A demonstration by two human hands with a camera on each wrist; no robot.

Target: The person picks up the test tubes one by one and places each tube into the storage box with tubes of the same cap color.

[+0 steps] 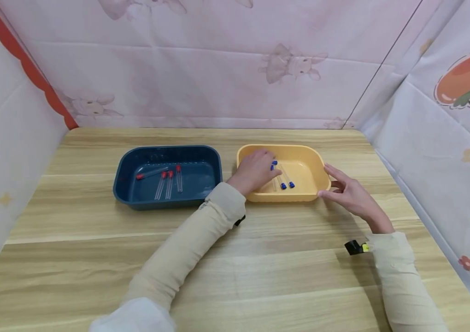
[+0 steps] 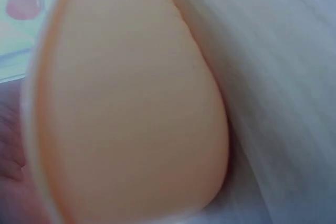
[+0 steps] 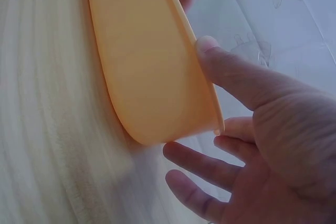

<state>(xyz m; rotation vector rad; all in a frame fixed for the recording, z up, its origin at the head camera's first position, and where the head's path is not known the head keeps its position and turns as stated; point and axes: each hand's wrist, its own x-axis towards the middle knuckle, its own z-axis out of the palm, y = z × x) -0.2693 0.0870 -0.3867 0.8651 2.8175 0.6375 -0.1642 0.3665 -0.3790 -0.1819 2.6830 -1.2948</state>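
My left hand (image 1: 255, 171) reaches over the near left rim into a yellow basin (image 1: 307, 166) in the head view. Its thumb and fingers spread around blue-capped clear tubes (image 1: 283, 186); I cannot tell whether it holds one. Blue caps show between thumb and index finger. In the left wrist view, the basin's outer wall (image 2: 136, 103) hides most of that hand (image 2: 13, 156). At the basin's right end, my right hand (image 1: 351, 196) grips around the corner. The right wrist view shows its thumb (image 3: 210, 48) on the rim, the index finger round the end and the lower fingers spread.
A dark blue basin (image 1: 208, 175) stands left of the yellow one, holding several red-capped clear tubes (image 1: 179, 178). Both stand on a wooden table (image 1: 268, 272). Printed cloth walls (image 1: 218, 78) enclose its back and sides. My left forearm (image 1: 185, 253) passes in front of the blue basin's right corner.
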